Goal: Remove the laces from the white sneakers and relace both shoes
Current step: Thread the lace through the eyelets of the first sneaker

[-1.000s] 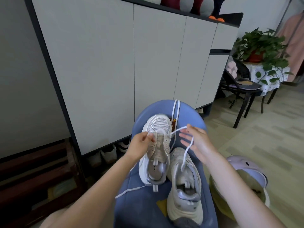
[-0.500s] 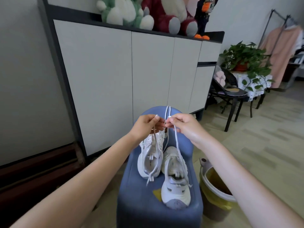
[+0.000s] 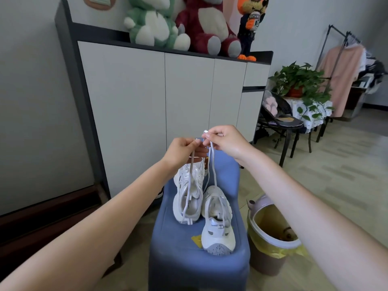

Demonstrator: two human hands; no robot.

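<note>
Above the blue stool [image 3: 197, 267] | left hand [image 3: 181, 153] and right hand [image 3: 225, 140] each pinch a lace [image 3: 213, 164] end | strands hang straight down to the left sneaker [image 3: 189, 196], below the left hand

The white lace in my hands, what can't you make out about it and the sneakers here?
- Head view: the lace ends inside the left hand and right hand; curled fingers hide them.
- Left sneaker: toe hidden behind the left hand.
- Eyelets on both sneakers: too small to tell which are threaded.
</note>
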